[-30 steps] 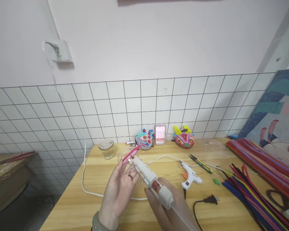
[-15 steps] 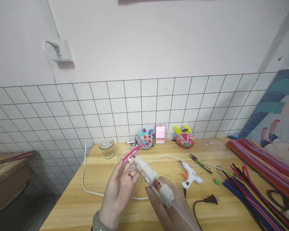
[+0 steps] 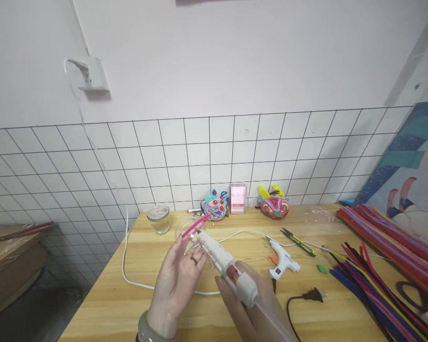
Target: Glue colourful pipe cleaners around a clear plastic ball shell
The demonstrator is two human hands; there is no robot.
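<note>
Head view shows the left hand [image 3: 176, 280] raised over the wooden bench [image 3: 128, 304], palm up, its fingertips pinched on a pink pipe cleaner [image 3: 195, 227] that slants up and away from it, with a small clear round piece just behind the fingers. Right hand [image 3: 251, 311] is clenched around the grip of a white glue gun [image 3: 224, 266], whose nozzle points up-left and meets the pink pipe cleaner near the left fingertips. A clear glue stick [image 3: 271, 320] runs out of the back of the gun toward the lower edge. A second glue gun [image 3: 282, 260] lies on the bench just right of the hands, its white cord looping across the wood, and a black plug [image 3: 312, 295] lies near it. Yellow-handled snips [image 3: 297, 241] lie farther back. A glass jar [image 3: 159, 219] stands at the far left by the tiled wall, with two colourful pipe-cleaner figures [image 3: 273, 205] along the wall. Bundles of pipe cleaners [image 3: 385, 266] spread over the right side.
</note>
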